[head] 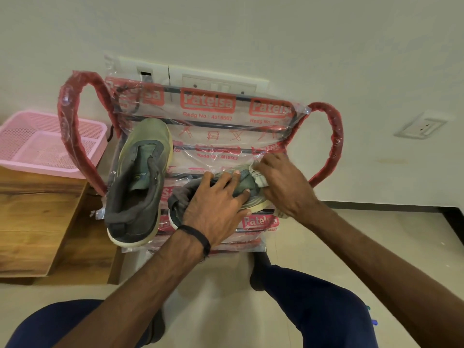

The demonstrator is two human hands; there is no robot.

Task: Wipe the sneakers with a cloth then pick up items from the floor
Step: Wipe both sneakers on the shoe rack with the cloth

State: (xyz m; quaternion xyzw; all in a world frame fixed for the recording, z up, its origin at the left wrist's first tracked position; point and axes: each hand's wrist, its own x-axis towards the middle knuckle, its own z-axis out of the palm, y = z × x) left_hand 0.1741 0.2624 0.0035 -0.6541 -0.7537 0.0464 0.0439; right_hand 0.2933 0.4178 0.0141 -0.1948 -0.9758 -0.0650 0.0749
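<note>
- The room light is soft and even, moderately bright, with a warm yellowish cast on the wall (326, 46).
- Shadows are faint; the darkest patch sits under the chair (324, 136), by the person's knees.
- The plastic wrap (221, 126) throws small white glints and creased reflections.
- The wide lens bends the floor (313, 229) line and the wall socket (420, 128) towards the edges.
- The centre is fairly sharp; the outer edges are softer.

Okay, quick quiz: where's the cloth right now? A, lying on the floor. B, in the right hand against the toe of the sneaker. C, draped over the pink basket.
B: the right hand presses the cloth to the toe of the sneaker that the left hand steadies.
</note>
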